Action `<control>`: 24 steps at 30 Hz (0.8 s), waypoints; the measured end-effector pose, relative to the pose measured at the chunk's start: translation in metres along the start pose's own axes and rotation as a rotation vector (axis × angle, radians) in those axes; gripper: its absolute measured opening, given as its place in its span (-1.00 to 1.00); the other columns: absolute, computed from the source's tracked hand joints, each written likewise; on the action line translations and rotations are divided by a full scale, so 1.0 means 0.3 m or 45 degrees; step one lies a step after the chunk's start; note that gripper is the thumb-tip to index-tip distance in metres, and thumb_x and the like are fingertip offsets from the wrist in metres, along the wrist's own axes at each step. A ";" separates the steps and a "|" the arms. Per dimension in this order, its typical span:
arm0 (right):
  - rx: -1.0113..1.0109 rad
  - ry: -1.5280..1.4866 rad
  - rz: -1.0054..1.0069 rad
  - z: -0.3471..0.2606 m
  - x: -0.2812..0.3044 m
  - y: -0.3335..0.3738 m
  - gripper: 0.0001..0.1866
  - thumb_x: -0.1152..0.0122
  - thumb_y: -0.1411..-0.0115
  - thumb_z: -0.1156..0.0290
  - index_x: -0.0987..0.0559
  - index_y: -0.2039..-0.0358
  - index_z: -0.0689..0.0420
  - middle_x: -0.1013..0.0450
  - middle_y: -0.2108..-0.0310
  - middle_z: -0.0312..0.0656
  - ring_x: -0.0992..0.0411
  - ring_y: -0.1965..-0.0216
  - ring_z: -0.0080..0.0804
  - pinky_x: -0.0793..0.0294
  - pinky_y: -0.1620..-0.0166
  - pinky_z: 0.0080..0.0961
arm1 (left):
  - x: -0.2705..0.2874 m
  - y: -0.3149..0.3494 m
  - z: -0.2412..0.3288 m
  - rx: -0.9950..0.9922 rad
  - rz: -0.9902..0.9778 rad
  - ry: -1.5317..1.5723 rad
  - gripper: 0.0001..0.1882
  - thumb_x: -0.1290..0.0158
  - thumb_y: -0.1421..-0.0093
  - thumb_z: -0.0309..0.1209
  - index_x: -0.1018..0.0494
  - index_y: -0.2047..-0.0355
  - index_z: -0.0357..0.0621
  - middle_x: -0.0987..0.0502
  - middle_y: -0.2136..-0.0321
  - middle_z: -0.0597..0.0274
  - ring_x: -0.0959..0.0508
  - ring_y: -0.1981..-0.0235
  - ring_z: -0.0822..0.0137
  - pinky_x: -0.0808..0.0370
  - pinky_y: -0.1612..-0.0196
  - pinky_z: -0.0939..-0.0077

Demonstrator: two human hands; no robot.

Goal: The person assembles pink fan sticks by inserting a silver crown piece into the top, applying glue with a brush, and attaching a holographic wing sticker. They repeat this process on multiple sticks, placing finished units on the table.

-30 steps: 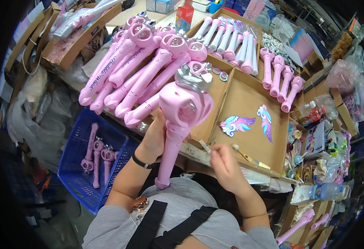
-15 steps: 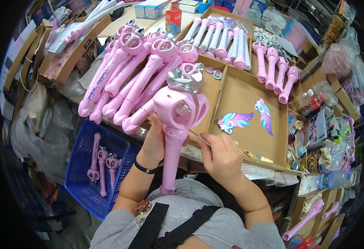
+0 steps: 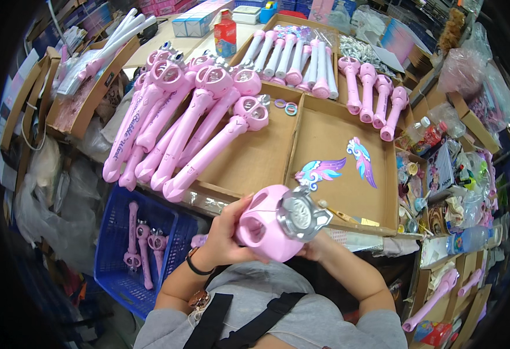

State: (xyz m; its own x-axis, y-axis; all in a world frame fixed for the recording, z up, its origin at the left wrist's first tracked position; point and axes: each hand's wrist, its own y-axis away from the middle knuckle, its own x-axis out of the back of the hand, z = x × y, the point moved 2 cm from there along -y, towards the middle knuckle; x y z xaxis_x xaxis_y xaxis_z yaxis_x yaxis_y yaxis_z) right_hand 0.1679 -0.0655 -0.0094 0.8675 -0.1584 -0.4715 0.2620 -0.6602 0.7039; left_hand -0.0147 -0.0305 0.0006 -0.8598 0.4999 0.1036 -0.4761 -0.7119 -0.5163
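Note:
Low in front of my body is a pink toy wand, its hollow rounded head (image 3: 259,227) topped by a silver crown (image 3: 305,216) that now points right. My left hand (image 3: 227,237) is closed around the wand by the head's left side. Past that hand a short pink end (image 3: 199,239) shows, seemingly the wand's handle. My right hand (image 3: 314,248) is at the head's lower right, under the crown. Its fingers are mostly hidden, so I cannot tell whether it holds anything. Two winged decorations in blue, pink and purple (image 3: 321,171) lie in the cardboard tray (image 3: 348,212) beyond.
Several finished-looking pink wands (image 3: 208,136) are piled at the left of the table. White-handled pieces (image 3: 290,57) and short pink wands (image 3: 368,93) line the back. Lower left stands a blue basket (image 3: 107,256) with wands. A brush (image 3: 342,215) lies at the tray's front edge.
The wand has tipped from upright to lying with its crown to the right, and sits lower. My right hand, which held a thin metal tool, has moved down behind the head; the tool is out of sight.

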 end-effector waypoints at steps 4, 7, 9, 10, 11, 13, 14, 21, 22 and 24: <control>1.612 1.678 0.298 0.012 -0.056 0.080 -0.82 -0.09 -0.15 0.37 -0.42 0.47 0.23 -0.37 0.61 -0.19 -0.41 0.51 -0.29 -0.37 0.50 -0.37 | 0.005 0.028 -0.008 0.489 0.235 0.641 0.24 -0.45 0.40 -0.19 0.07 -0.22 -0.26 -0.19 -0.12 0.14 -0.26 -0.11 0.32 -0.19 -0.14 0.42; 1.588 1.967 0.241 0.000 -0.031 0.059 -0.83 -0.14 -0.02 0.32 -0.48 0.49 0.17 -0.42 0.52 -0.10 -0.44 0.48 -0.20 -0.40 0.52 -0.37 | -0.005 0.014 0.014 0.347 0.183 0.460 0.24 -0.45 0.39 -0.17 0.07 -0.22 -0.28 -0.21 -0.12 0.09 -0.26 -0.11 0.29 -0.17 -0.15 0.41; 1.642 1.983 0.110 -0.006 0.004 0.027 -0.78 -0.15 0.07 0.27 -0.50 0.45 0.15 -0.45 0.46 -0.14 -0.45 0.49 -0.21 -0.42 0.54 -0.37 | -0.011 0.005 0.029 0.195 0.042 0.191 0.23 -0.45 0.39 -0.18 0.04 -0.22 -0.30 -0.20 -0.14 0.01 -0.25 -0.13 0.27 -0.17 -0.15 0.40; 1.621 1.947 -0.010 0.003 0.025 0.014 -0.76 -0.16 0.08 0.32 -0.52 0.38 0.15 -0.47 0.39 -0.12 -0.46 0.40 -0.18 -0.46 0.42 -0.32 | -0.017 0.006 0.034 0.212 0.026 0.235 0.22 -0.45 0.40 -0.18 0.02 -0.21 -0.32 -0.23 -0.13 -0.03 -0.28 -0.12 0.27 -0.18 -0.14 0.41; 1.592 1.815 -0.118 0.018 0.044 -0.001 -0.74 -0.16 0.06 0.35 -0.51 0.31 0.15 -0.46 0.33 -0.10 -0.45 0.32 -0.17 -0.45 0.31 -0.31 | -0.014 0.004 0.033 0.256 -0.036 0.225 0.22 -0.45 0.41 -0.17 0.01 -0.21 -0.33 -0.26 -0.11 -0.04 -0.29 -0.10 0.27 -0.19 -0.13 0.42; 1.419 1.596 -0.280 0.072 0.073 -0.033 -0.69 -0.17 0.02 0.40 -0.49 0.21 0.16 -0.44 0.22 -0.07 -0.42 0.18 -0.18 -0.42 0.14 -0.32 | -0.005 0.005 0.032 0.321 -0.126 0.213 0.22 -0.46 0.42 -0.16 -0.01 -0.20 -0.35 -0.30 -0.07 -0.04 -0.32 -0.08 0.28 -0.20 -0.12 0.44; 1.320 1.472 -0.319 0.109 0.078 -0.046 -0.68 -0.17 -0.01 0.41 -0.48 0.18 0.17 -0.43 0.18 -0.06 -0.40 0.14 -0.19 -0.39 0.08 -0.33 | 0.000 0.006 0.030 0.341 -0.169 0.218 0.22 -0.46 0.42 -0.16 -0.01 -0.20 -0.35 -0.32 -0.06 -0.04 -0.33 -0.07 0.28 -0.21 -0.12 0.45; 0.128 0.154 -0.585 0.242 0.061 0.002 -0.85 0.07 -0.21 0.29 -0.41 0.39 0.08 -0.21 0.71 -0.28 -0.12 0.77 -0.56 -0.05 0.74 -0.62 | 0.035 0.001 0.026 0.475 -0.350 0.457 0.13 -0.43 0.35 -0.17 -0.07 -0.17 -0.37 -0.31 -0.06 0.00 -0.33 -0.07 0.27 -0.19 -0.14 0.38; -0.323 -0.298 -0.724 0.250 0.041 0.014 -0.81 0.12 -0.22 0.27 -0.38 0.47 0.05 -0.09 0.80 -0.37 0.05 0.85 -0.66 0.16 0.79 -0.69 | 0.035 0.000 0.024 0.509 -0.336 0.515 0.08 -0.41 0.30 -0.20 -0.08 -0.16 -0.38 -0.31 -0.06 0.00 -0.33 -0.07 0.26 -0.18 -0.16 0.35; -0.391 -0.399 -0.748 0.240 0.024 0.029 -0.78 0.15 -0.19 0.24 -0.34 0.52 0.05 -0.01 0.81 -0.41 0.09 0.84 -0.66 0.15 0.80 -0.68 | 0.040 -0.005 0.014 0.524 -0.334 0.562 0.01 -0.39 0.25 -0.22 -0.11 -0.14 -0.37 -0.32 -0.04 0.02 -0.35 -0.05 0.28 -0.21 -0.13 0.38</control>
State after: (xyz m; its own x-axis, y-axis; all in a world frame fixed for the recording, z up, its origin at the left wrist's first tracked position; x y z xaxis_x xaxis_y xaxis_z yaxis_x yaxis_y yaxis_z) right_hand 0.1459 -0.1252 -0.0449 0.3978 -0.0745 -0.9144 0.7935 -0.4724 0.3837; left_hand -0.0252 -0.0254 0.0063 -0.5907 0.7757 -0.2221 -0.7669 -0.6253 -0.1446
